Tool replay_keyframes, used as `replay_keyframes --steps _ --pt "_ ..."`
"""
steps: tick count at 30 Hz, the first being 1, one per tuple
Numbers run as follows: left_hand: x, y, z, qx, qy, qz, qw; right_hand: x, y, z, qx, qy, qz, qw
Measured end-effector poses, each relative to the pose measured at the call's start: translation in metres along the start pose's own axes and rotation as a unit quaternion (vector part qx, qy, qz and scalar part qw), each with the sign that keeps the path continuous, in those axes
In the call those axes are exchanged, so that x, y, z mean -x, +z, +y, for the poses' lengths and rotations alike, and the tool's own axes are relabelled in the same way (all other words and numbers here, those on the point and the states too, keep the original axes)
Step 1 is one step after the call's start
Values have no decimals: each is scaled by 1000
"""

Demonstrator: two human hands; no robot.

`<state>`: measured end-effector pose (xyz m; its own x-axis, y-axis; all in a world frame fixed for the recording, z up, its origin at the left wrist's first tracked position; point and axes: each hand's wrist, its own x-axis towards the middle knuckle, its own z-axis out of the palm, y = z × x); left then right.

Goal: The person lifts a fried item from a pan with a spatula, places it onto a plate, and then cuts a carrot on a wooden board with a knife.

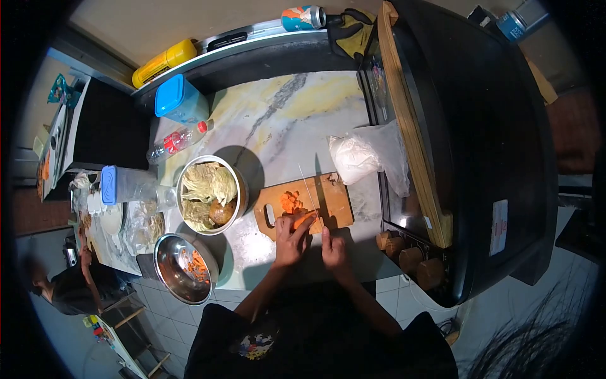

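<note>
A wooden cutting board lies on the marble-patterned counter in front of me. My left hand presses a piece of carrot against the board with its fingers closed round it. In my right hand is the handle of a knife; its thin blade points away from me and crosses the board beside the carrot. A small heap of chopped carrot sits on the board, just beyond my left fingers. Part of the carrot is hidden by those fingers.
Left of the board stand a pot with cabbage and a brown round vegetable, and a metal bowl with carrot scraps. A plastic bag of white powder touches the board's far right. A black oven borders the right. Another person is at far left.
</note>
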<state>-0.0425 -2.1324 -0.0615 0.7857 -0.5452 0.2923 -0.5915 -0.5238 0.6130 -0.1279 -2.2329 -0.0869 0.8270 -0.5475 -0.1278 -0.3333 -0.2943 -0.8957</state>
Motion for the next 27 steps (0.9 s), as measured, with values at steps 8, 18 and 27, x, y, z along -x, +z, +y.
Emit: replay_keyframes --steps 8,18,27 --pt "3 4 -3 -4 -4 8 1000 -2 3 0 -23 -27 27 999" --pt "5 3 -3 -13 -19 1 1000 0 4 6 -4 -3 5 1000" --pt "4 5 -5 -3 -22 -4 1000 4 5 2 70 -78 43 994"
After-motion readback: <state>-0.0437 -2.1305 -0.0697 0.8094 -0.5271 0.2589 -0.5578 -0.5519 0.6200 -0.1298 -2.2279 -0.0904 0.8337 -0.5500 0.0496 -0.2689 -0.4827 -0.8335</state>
